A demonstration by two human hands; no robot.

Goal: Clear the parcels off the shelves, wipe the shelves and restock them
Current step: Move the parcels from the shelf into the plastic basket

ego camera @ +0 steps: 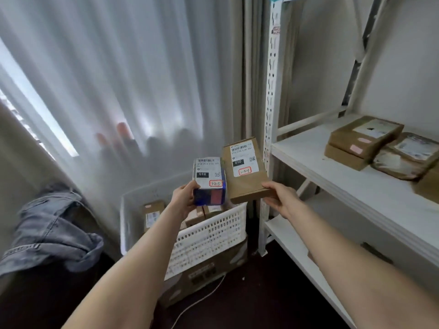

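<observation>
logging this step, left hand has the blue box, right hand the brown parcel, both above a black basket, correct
Not quite: the basket is white, not black, as the head view shows. The left hand does hold the blue box and the right hand the brown parcel.

White shelf (308, 157) bears brown parcels (363, 138) (two stacked) at right.

A small parcel storeroom or pick-up point is suggested; white metal shelving (356, 184) with a slotted upright (270, 103) is stocked with taped brown parcels (363, 138); more are kept in a white plastic basket (213, 236); barcode labels with handwritten codes are borne by the blue parcel (209, 195) and the brown parcel (247, 186); a sheer curtain (118, 79) is hung along one side.
</observation>
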